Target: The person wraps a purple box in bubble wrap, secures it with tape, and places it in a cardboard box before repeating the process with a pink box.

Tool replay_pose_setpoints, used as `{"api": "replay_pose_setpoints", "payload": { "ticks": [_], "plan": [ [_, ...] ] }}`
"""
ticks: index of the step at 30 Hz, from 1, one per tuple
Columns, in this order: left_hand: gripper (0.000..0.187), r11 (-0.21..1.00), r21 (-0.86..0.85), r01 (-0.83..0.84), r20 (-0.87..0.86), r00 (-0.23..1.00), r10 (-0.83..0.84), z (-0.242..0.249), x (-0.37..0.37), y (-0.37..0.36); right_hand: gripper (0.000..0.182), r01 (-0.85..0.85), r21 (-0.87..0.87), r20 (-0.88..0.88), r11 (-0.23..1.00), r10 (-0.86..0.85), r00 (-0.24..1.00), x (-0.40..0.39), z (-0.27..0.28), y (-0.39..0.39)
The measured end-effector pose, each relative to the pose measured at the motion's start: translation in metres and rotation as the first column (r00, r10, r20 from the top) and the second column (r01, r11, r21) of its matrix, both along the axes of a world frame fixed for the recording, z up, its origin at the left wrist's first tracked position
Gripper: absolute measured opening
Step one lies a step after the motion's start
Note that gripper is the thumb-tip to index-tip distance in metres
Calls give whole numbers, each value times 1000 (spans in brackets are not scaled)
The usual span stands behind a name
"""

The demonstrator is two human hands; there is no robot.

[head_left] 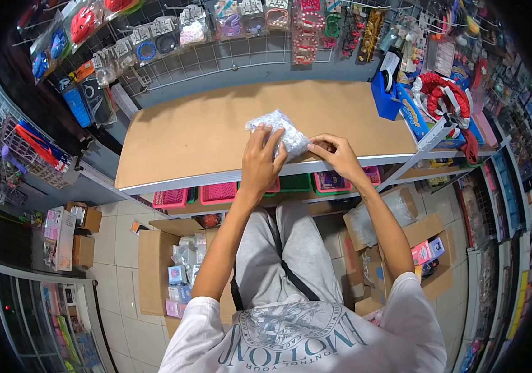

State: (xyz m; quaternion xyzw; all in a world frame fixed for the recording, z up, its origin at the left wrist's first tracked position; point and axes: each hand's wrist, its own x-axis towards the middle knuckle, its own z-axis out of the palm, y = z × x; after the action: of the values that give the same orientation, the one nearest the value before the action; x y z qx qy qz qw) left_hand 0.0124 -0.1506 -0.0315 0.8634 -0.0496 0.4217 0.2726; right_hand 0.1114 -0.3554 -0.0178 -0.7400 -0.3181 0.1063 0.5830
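A whitish packet in crinkled, bubble-wrap-like plastic (291,138) lies on the brown tabletop (185,133), close to its front edge. What is inside the packet cannot be made out. My left hand (261,158) grips it from the left and above, with fingers spread over its top and the thumb at its near side. At the packet's right corner, my right hand (339,155) is closed in a pinch, its thumb and forefinger on the plastic. The palms of both hands are turned down and hidden.
Pink and green baskets (219,191) sit under the tabletop. Open cardboard boxes stand on the floor, a left one (153,267) with small packs and a right one (437,289). A blue holder (385,96) stands at the back right. Hanging goods line the wire grid (228,62).
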Motion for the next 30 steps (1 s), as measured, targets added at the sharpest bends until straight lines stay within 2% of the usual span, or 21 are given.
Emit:
{"api": "replay_pose_setpoints", "payload": {
  "ticks": [3, 6, 12, 15, 18, 21, 24, 27, 30],
  "plan": [
    [34, 1000, 14, 13, 10, 1000, -13, 0, 1, 2, 27, 64, -52, 105, 997, -58, 993, -8, 4, -2],
    [34, 1000, 19, 18, -1, 1000, -18, 0, 1, 4, 27, 80, -66, 115, 995, -72, 991, -10, 2, 1],
    [35, 998, 39, 39, -19, 999, -39, 3, -1, 6, 32, 33, -108, 93, 994, -23, 995, -8, 4, 0],
    [35, 998, 44, 54, -27, 998, -53, 5, -1, 8, 32, -19, -134, 183, 991, 43, 982, -3, 7, -3],
    [36, 995, 66, 78, -50, 996, -75, 6, -2, 11, 23, -55, -141, 227, 989, 86, 970, -2, 7, -3],
    [37, 992, 64, 112, -92, 990, -106, 9, -1, 16, 32, -82, -165, 99, 983, 99, 990, -4, 13, -5],
    [37, 988, 54, 145, -142, 980, -136, 12, -3, 20, 29, -107, -31, 17, 994, 107, 994, -3, 12, -8],
    [37, 986, 59, 154, -158, 977, -143, 14, -4, 23, 26, -63, -91, -55, 994, 58, 997, -5, 17, -4],
    [37, 986, 55, 160, -169, 974, -149, 17, -4, 22, 24, -87, -86, -97, 992, 79, 992, -8, 28, -6]
  ]
}}
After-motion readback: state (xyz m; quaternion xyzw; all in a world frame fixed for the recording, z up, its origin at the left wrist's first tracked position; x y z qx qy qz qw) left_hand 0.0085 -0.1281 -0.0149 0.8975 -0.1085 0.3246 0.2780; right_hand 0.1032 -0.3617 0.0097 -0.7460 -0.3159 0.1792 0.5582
